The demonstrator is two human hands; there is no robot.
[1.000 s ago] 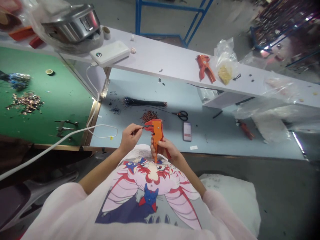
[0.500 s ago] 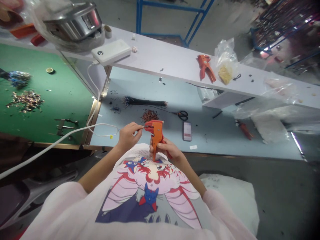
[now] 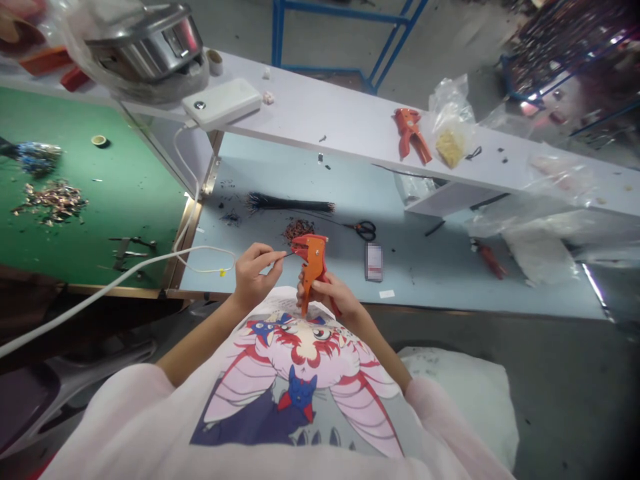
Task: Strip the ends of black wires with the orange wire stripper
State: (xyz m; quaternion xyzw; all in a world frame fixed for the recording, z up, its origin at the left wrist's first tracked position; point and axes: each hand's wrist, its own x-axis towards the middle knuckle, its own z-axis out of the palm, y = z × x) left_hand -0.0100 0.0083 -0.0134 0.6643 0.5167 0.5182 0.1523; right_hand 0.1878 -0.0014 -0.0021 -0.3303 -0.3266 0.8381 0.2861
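The blue table (image 3: 425, 267) carries a dark wire bundle (image 3: 290, 203). Near the front edge, an orange tool (image 3: 315, 257) has the right hand (image 3: 336, 293) clamped around its handles; the left hand (image 3: 256, 272) pinches 1 thin dark wire (image 3: 289, 255) at the tool's jaws.

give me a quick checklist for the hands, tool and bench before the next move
1. Right hand around the handles of the orange tool: ok.
2. Left hand pinching the thin dark wire between thumb and fingers: ok.
3. Wire's far end seated in the tool's jaws: cannot tell, too small.
4. Scissors apart from both hands: ok, lying on the blue bench.
5. Bench free of scraps: not ok, a reddish pile lies just beyond the tool.
6. Dark wire bundle within reach: probably ok.
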